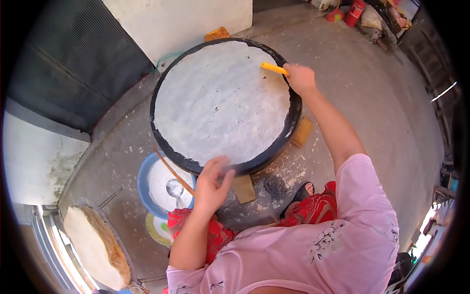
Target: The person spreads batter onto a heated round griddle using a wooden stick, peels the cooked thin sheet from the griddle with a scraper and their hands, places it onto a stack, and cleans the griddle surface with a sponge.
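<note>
A large round black griddle (299,105) carries a thin, pale sheet of batter (220,108) that reaches almost to its rim. At the far right part of the sheet, my right hand (299,78) grips a yellow flat-edged scraper (274,68) over the surface. My left hand (215,182) hovers at the near rim, slightly blurred, its fingers apart and holding nothing. Just left of it, a thin wooden stick (174,171) slants across a blue basin (143,183) of white batter. A metal ladle (175,188) sits in the batter.
Stacked thin flatbreads (93,245) lie at the lower left. Under the griddle are a yellow block (303,132) and a tan block (244,189). A dark wire scrubber (275,186) rests near my foot. A white wall (181,22) stands behind.
</note>
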`<state>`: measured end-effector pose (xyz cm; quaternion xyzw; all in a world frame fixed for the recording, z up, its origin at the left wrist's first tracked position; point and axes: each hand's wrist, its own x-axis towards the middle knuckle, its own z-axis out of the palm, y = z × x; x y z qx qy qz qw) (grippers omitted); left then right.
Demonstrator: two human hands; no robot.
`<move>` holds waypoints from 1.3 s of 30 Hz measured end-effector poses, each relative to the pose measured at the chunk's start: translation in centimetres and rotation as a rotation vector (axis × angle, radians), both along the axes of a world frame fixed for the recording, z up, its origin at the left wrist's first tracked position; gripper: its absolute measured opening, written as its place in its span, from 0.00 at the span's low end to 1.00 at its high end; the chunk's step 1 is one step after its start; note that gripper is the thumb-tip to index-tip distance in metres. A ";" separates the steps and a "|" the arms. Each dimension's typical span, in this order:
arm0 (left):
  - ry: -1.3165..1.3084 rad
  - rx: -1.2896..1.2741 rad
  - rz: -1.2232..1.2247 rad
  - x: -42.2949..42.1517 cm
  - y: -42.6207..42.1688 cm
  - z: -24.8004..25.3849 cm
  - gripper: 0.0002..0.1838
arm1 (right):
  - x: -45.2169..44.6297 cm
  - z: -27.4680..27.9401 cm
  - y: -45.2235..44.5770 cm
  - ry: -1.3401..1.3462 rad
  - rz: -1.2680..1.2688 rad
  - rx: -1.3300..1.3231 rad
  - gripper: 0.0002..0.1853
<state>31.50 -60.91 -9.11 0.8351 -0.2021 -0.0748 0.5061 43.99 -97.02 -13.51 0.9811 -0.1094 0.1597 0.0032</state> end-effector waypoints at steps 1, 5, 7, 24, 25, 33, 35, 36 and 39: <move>0.005 -0.005 -0.020 0.0 0.0 -0.1 0.14 | 0.1 -0.5 -0.1 0.004 0.051 -0.012 0.06; 0.011 -0.022 -0.061 0.1 0.0 -0.1 0.14 | -1.3 -1.2 -0.4 0.007 0.225 -0.107 0.05; 0.046 -0.012 -0.056 -0.1 0.0 0.3 0.14 | -2.3 -0.8 -0.2 0.023 0.247 -0.103 0.05; 0.157 -0.196 0.093 0.2 0.6 -1.4 0.14 | -6.1 4.8 2.3 0.037 -0.160 0.255 0.13; 0.235 -0.282 0.132 0.3 0.5 -1.0 0.15 | -6.8 4.6 2.9 0.015 -0.119 0.676 0.15; 0.186 -0.463 0.372 1.0 -0.2 0.5 0.20 | -15.0 7.7 12.6 0.312 0.237 1.401 0.20; 0.208 -0.475 0.383 1.0 0.4 0.3 0.14 | -16.1 8.0 13.6 0.350 0.292 1.404 0.19; 0.204 -0.475 0.388 0.9 0.7 0.7 0.14 | -16.5 8.4 13.9 0.349 0.297 1.418 0.20; 0.368 -0.597 0.354 0.6 2.0 2.1 0.07 | -17.2 8.5 14.3 0.315 0.317 1.465 0.20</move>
